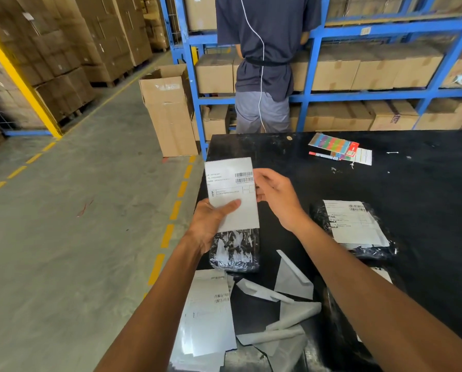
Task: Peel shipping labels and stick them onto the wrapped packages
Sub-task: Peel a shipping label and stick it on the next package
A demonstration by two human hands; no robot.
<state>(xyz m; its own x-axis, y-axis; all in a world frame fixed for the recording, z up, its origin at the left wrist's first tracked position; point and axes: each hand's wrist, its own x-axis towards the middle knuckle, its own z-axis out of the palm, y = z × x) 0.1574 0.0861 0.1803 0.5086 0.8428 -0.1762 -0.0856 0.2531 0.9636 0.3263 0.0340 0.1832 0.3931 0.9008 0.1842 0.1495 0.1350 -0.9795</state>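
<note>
My left hand [211,221] grips the lower left of a white shipping label sheet [231,191], thumb across its face, above the table's left edge. My right hand [275,196] pinches the sheet's right edge near the barcodes. Just below the sheet a black plastic-wrapped package [235,251] lies on the black table [425,183], bearing no label. To the right lies a second wrapped package [356,226] with a label stuck on top. A stack of label sheets [208,315] sits at the near left edge.
Peeled backing strips [288,296] lie curled in the near middle. A colourful sticker pack [337,149] lies at the table's far side. A person [264,63] stands behind the table facing blue shelves of cartons. An open cardboard box [168,108] stands on the floor left.
</note>
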